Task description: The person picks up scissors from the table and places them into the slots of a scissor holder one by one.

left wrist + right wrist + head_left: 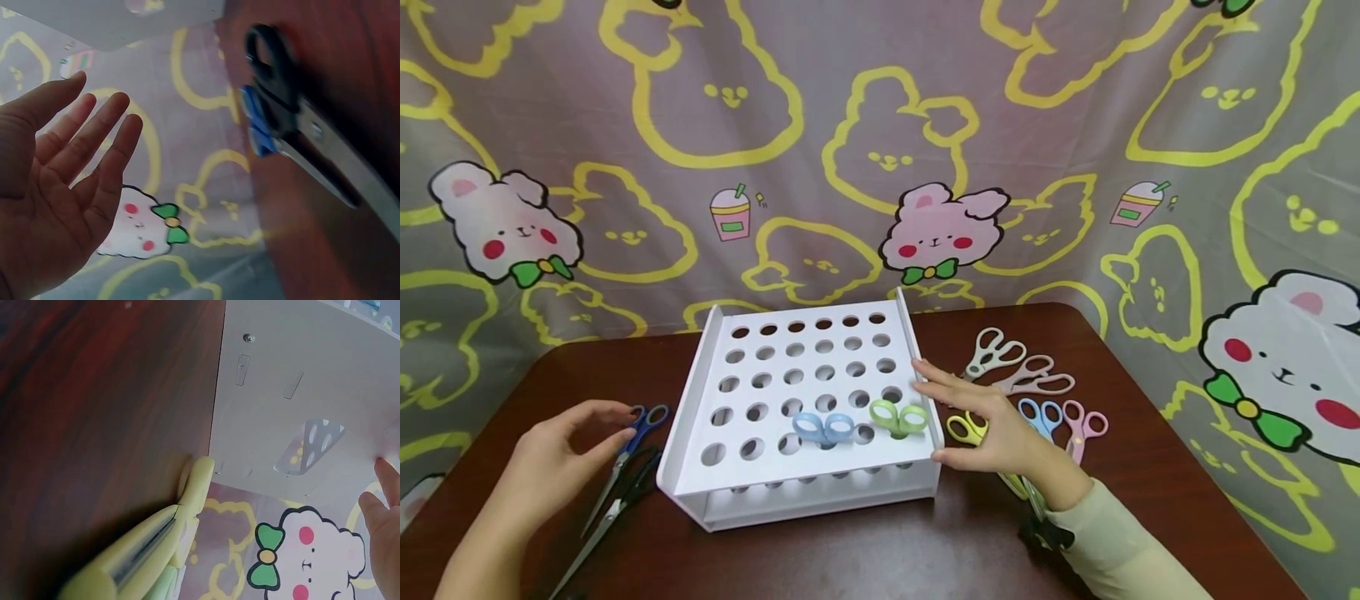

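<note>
A white rack (700,400) pierced with rows of round holes sits tilted at the middle of a dark brown table (865,550), its low front edge toward the person. Two pairs of scissors stand blade-down in holes near that edge: a blue-handled pair (824,428) and, just to its right, a green-handled pair (898,417).

The right hand (992,429) hovers beside the rack's right wall, fingers spread and relaxed, gripping nothing; its fingertips (925,385) lie close to the wall, though contact cannot be confirmed. A pale sleeve (1120,546) covers the forearm. Beneath the palm lies a yellow-handled pair of scissors (967,428), seen up close in the right wrist view (144,550) against the rack's side.

More scissors fan out on the table to the right: white-handled (996,350), beige-handled (1037,377), light-blue-handled (1043,414) and pink-handled (1084,425).

The left hand (561,454) is raised over the table left of the rack, palm open, fingers (94,134) extended and holding nothing. Just beside it lie a dark-blue-handled pair (638,429) and a black-handled pair (617,500), overlapping.
</note>
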Demonstrator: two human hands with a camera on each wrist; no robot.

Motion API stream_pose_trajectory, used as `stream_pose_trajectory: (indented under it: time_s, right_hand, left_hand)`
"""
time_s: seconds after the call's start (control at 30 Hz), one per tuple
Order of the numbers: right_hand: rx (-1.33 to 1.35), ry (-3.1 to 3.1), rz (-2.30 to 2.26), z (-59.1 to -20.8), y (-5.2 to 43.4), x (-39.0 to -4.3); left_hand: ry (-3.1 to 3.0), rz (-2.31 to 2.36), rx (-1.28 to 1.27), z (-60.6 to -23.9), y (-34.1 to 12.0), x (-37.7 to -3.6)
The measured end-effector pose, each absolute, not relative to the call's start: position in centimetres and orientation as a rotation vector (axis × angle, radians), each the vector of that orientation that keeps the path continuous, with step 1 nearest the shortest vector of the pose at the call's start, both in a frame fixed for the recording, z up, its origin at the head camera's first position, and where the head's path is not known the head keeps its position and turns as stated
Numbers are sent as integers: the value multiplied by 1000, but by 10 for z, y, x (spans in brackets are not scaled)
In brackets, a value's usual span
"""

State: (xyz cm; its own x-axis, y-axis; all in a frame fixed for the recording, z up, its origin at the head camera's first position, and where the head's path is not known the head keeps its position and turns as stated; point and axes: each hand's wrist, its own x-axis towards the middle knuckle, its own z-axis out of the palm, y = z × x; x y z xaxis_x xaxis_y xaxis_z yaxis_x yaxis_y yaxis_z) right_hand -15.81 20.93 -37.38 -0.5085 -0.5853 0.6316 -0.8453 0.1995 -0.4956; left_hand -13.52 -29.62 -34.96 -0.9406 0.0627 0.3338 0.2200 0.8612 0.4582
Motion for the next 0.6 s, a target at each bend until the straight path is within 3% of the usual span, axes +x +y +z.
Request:
stream_pose_trajectory:
  time_s: [0.6]
  right_hand:
    - [1344,-2159,1206,-372,209,-158]
  left_hand:
    - [-3099,-654,-423,-384,-336,-168]
